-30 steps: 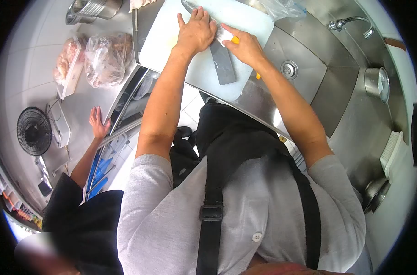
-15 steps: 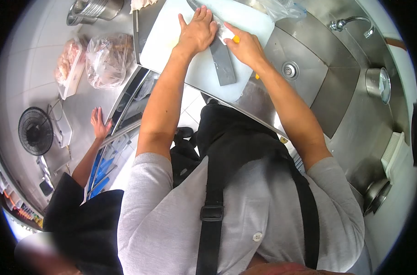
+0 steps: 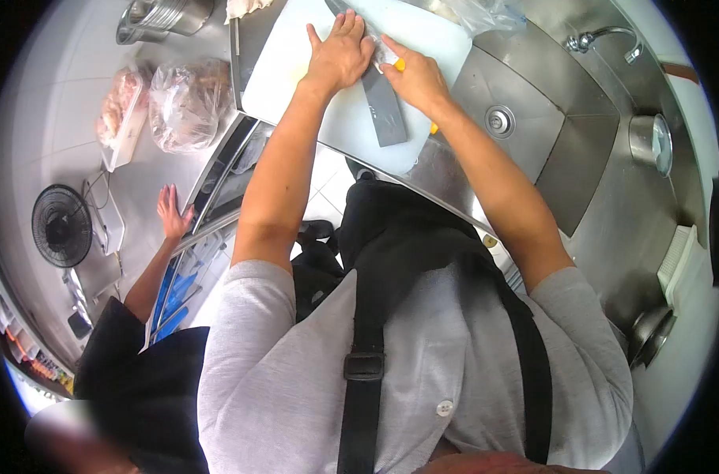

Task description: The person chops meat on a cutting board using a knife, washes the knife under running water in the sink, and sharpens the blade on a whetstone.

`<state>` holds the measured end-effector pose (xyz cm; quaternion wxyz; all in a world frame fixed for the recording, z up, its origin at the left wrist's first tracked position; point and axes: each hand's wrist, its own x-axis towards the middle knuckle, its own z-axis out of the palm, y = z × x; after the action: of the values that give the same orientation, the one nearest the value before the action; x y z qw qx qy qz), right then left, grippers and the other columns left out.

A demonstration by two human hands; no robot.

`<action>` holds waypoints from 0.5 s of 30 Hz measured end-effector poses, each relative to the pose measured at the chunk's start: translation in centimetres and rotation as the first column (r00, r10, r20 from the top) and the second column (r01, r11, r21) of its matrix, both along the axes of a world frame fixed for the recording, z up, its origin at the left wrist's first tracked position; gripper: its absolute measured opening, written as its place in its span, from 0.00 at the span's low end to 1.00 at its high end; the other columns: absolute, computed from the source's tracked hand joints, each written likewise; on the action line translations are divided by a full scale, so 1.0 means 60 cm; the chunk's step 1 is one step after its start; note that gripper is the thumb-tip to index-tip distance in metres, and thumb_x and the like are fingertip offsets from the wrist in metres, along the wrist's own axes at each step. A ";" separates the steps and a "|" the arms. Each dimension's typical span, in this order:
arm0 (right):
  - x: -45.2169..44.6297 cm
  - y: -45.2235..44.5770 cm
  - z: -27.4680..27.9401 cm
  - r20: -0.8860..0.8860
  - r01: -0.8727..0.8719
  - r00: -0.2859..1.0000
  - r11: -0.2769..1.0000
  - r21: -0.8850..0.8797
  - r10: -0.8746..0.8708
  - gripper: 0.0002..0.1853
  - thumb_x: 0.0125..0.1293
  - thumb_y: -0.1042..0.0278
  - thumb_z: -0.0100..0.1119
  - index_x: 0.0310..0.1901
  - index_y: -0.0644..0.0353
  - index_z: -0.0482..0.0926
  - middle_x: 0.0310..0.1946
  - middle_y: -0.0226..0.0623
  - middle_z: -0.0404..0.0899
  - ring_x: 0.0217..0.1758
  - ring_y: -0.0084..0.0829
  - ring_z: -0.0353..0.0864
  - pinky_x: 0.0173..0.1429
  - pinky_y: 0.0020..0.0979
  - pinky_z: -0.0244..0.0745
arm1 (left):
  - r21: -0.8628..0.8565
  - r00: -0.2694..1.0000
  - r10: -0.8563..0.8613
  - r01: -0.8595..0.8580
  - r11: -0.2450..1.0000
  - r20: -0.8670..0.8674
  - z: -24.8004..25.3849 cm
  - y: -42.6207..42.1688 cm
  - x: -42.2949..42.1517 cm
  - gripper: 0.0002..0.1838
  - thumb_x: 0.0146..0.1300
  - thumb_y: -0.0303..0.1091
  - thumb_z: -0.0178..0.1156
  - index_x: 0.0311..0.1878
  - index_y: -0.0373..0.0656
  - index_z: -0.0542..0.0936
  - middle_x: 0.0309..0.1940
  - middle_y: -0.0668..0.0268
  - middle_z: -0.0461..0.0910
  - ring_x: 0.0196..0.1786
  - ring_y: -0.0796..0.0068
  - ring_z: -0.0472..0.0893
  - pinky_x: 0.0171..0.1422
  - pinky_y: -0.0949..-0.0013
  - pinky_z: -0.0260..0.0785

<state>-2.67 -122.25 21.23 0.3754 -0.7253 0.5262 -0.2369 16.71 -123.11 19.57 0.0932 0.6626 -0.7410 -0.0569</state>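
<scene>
A long grey sharpening stone (image 3: 385, 114) lies on the white cutting board (image 3: 292, 87). My left hand (image 3: 339, 54) rests over its upper part, fingers stretched out and thumb apart, pressing down near the knife's blade. In my right hand (image 3: 417, 77) is a knife (image 3: 400, 65) with a yellow handle, which shows beside the thumb and again below the palm. Its pale blade lies across the stone between my hands; the left fingers hide part of it.
A steel sink (image 3: 525, 103) with a faucet (image 3: 608, 39) is at the right. Plastic bags of what looks like raw meat (image 3: 189, 107) sit on the left counter, near a black fan (image 3: 61, 225). A co-worker's hand (image 3: 173, 213) touches the counter edge at lower left.
My right hand and the knife have shifted slightly to the left along the stone. My left hand stays almost in place. The co-worker's hand has not visibly moved.
</scene>
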 end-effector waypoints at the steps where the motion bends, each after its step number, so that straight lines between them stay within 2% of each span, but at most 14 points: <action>1: -0.006 0.016 0.010 -0.014 0.013 1.000 0.999 0.035 -0.012 0.30 0.70 0.59 0.68 0.74 0.46 0.78 0.40 0.59 0.88 0.45 0.63 0.87 0.52 0.54 0.82 | -0.011 1.000 -0.018 0.018 1.000 -0.010 0.000 0.026 -0.010 0.34 0.82 0.48 0.47 0.85 0.43 0.62 0.89 0.59 0.55 0.90 0.59 0.53 0.85 0.19 0.32; 3: -0.054 0.094 -0.025 0.132 0.012 0.991 0.997 -0.076 -0.002 0.30 0.71 0.61 0.67 0.75 0.46 0.77 0.44 0.60 0.88 0.46 0.62 0.87 0.53 0.53 0.82 | -0.028 0.998 -0.060 0.059 0.998 -0.034 0.003 0.110 -0.042 0.35 0.82 0.47 0.48 0.85 0.41 0.62 0.88 0.58 0.55 0.90 0.58 0.53 0.84 0.19 0.32; 4: -0.086 0.148 0.003 0.126 -0.005 0.992 0.998 0.063 -0.003 0.31 0.71 0.63 0.68 0.75 0.47 0.77 0.47 0.60 0.87 0.47 0.61 0.87 0.53 0.52 0.82 | -0.066 0.991 -0.099 0.094 0.993 -0.085 0.009 0.169 -0.065 0.35 0.78 0.46 0.51 0.81 0.34 0.67 0.86 0.51 0.60 0.88 0.53 0.58 0.84 0.18 0.34; 5: -0.109 0.188 0.025 0.122 -0.018 0.993 0.978 0.206 -0.007 0.31 0.71 0.64 0.68 0.76 0.47 0.76 0.49 0.60 0.87 0.48 0.60 0.87 0.53 0.51 0.82 | 0.002 0.989 -0.110 0.110 0.994 -0.099 0.028 0.221 -0.091 0.36 0.77 0.45 0.53 0.80 0.31 0.68 0.85 0.49 0.60 0.88 0.52 0.57 0.84 0.18 0.33; 7: -0.121 0.207 0.018 0.156 -0.009 0.988 0.991 0.131 -0.012 0.32 0.70 0.64 0.68 0.76 0.47 0.76 0.49 0.60 0.87 0.47 0.59 0.88 0.52 0.50 0.82 | 0.078 0.985 -0.135 0.144 0.986 -0.109 0.072 0.278 -0.122 0.36 0.75 0.46 0.55 0.78 0.30 0.70 0.85 0.49 0.62 0.88 0.51 0.57 0.82 0.15 0.34; 8: -0.120 0.213 0.016 0.178 0.002 0.984 0.996 0.089 -0.018 0.32 0.70 0.64 0.69 0.76 0.47 0.76 0.48 0.60 0.87 0.46 0.59 0.88 0.51 0.50 0.82 | 0.073 0.990 -0.144 0.144 0.987 -0.011 0.066 0.248 -0.108 0.36 0.77 0.47 0.54 0.80 0.33 0.68 0.86 0.51 0.60 0.89 0.53 0.55 0.82 0.15 0.32; 9: -0.101 0.179 0.001 0.211 0.021 0.977 0.999 -0.026 -0.015 0.32 0.70 0.63 0.69 0.76 0.48 0.76 0.46 0.60 0.87 0.45 0.59 0.88 0.51 0.50 0.82 | 0.060 0.985 -0.149 0.144 0.988 0.084 0.045 0.196 -0.087 0.37 0.78 0.48 0.52 0.83 0.35 0.65 0.87 0.54 0.59 0.90 0.55 0.53 0.82 0.15 0.30; 10: -0.070 0.126 -0.017 0.241 0.043 0.970 0.990 -0.137 -0.009 0.32 0.70 0.62 0.68 0.76 0.48 0.76 0.44 0.60 0.87 0.44 0.59 0.88 0.51 0.50 0.82 | -0.063 0.980 -0.132 0.142 0.988 0.147 0.005 0.143 -0.060 0.36 0.80 0.50 0.49 0.83 0.38 0.65 0.87 0.55 0.59 0.90 0.56 0.53 0.82 0.15 0.30; 11: -0.045 0.075 0.007 0.061 0.023 0.998 1.000 0.020 -0.024 0.32 0.71 0.60 0.67 0.76 0.47 0.75 0.40 0.59 0.88 0.43 0.60 0.88 0.52 0.51 0.82 | -0.102 0.984 -0.112 0.126 0.987 0.137 -0.001 0.088 -0.036 0.34 0.82 0.49 0.46 0.83 0.39 0.66 0.86 0.56 0.60 0.89 0.57 0.55 0.82 0.15 0.33; 12: -0.025 0.034 0.008 0.010 0.010 1.000 1.000 0.030 -0.010 0.32 0.71 0.58 0.67 0.76 0.45 0.75 0.38 0.57 0.88 0.44 0.61 0.87 0.52 0.53 0.82 | -0.077 0.984 -0.097 0.109 0.991 0.149 0.011 0.044 -0.019 0.34 0.83 0.50 0.45 0.82 0.38 0.66 0.86 0.56 0.60 0.89 0.56 0.56 0.82 0.15 0.34; 13: -0.009 0.019 0.009 -0.009 0.032 0.999 0.999 -0.042 -0.032 0.32 0.71 0.58 0.66 0.76 0.43 0.75 0.37 0.57 0.87 0.43 0.61 0.87 0.51 0.55 0.82 | -0.031 0.975 -0.102 0.110 0.993 0.196 0.024 0.023 -0.014 0.34 0.83 0.50 0.43 0.82 0.38 0.67 0.86 0.56 0.61 0.88 0.56 0.57 0.82 0.16 0.35; 15: -0.031 0.044 0.022 -0.036 -0.002 0.999 0.996 0.088 0.005 0.33 0.70 0.60 0.69 0.77 0.44 0.74 0.48 0.59 0.87 0.49 0.59 0.88 0.54 0.46 0.83 | -0.067 0.978 -0.100 0.114 0.991 0.183 0.009 0.061 -0.029 0.34 0.82 0.49 0.46 0.82 0.37 0.67 0.86 0.55 0.61 0.89 0.56 0.56 0.83 0.16 0.35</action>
<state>-4.55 -119.61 22.54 0.3979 -0.7132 0.5414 -0.1999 14.99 -119.47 20.13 0.0487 0.6200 -0.7826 0.0267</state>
